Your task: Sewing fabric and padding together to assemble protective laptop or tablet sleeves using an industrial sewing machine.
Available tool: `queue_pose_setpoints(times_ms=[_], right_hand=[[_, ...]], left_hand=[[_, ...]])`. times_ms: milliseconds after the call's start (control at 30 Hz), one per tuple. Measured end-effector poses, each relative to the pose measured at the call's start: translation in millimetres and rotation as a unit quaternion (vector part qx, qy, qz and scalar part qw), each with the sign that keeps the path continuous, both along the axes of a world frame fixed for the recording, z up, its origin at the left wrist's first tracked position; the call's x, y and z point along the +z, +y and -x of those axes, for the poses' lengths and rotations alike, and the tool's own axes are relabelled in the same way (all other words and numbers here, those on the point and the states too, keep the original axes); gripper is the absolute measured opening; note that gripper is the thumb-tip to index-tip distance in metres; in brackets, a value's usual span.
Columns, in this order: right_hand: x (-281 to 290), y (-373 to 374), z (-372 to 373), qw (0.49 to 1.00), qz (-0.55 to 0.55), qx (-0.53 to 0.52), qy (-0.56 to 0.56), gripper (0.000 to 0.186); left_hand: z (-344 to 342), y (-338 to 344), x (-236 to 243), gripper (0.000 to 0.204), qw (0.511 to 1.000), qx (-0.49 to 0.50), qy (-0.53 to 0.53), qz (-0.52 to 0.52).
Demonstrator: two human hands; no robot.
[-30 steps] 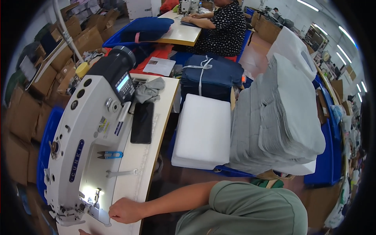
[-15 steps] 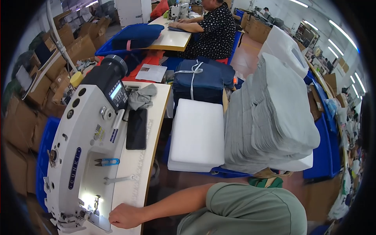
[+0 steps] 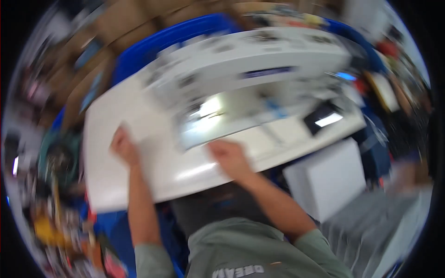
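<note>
A white table (image 3: 104, 183) spans the middle of the view, and on its far side sits a white sewing machine (image 3: 259, 58), long-armed and smooth, its lamp glaring on the shiny bed. The person's green-grey shirt (image 3: 232, 245) fills the bottom, pale lettering on its front. A white block-like stack (image 3: 336, 173) stands beyond the table's near edge. The right hand (image 3: 229, 158) is just beside the machine's bed; the left hand (image 3: 124, 146) is over the table's left part, well apart from the machine. Blur hides whether either hand's fingers are apart or together. A dark phone (image 3: 320, 113) lies near the table's right end. The machine's dark blue nameplate (image 3: 268, 72) is too smeared to read.
</note>
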State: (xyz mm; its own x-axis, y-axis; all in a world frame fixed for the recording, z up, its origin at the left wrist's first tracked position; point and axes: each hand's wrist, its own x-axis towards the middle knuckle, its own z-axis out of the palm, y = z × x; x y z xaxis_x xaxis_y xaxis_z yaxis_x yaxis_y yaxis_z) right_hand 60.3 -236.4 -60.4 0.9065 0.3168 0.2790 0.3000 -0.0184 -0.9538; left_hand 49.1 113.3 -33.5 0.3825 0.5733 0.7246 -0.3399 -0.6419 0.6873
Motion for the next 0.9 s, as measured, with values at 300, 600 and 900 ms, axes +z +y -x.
queue_pose_setpoints(times_ms=[300,600,900], right_hand=[[39.8,6.4,19.5,0.994,0.061,0.041,0.083,0.013],[36.1,-0.7,15.2,0.994,0.087,0.032,0.063,0.017],[44.3,4.5,20.5,0.991,0.094,0.044,0.078,0.02]], left_hand=[[425.6,139.4,-2.4,0.031,0.891,0.347,0.16,-0.247],[564.4,45.4,-124.2,0.031,0.718,0.453,0.527,-0.044],[462.1,-46.8,-146.0,0.069,0.689,0.308,0.648,-0.105]])
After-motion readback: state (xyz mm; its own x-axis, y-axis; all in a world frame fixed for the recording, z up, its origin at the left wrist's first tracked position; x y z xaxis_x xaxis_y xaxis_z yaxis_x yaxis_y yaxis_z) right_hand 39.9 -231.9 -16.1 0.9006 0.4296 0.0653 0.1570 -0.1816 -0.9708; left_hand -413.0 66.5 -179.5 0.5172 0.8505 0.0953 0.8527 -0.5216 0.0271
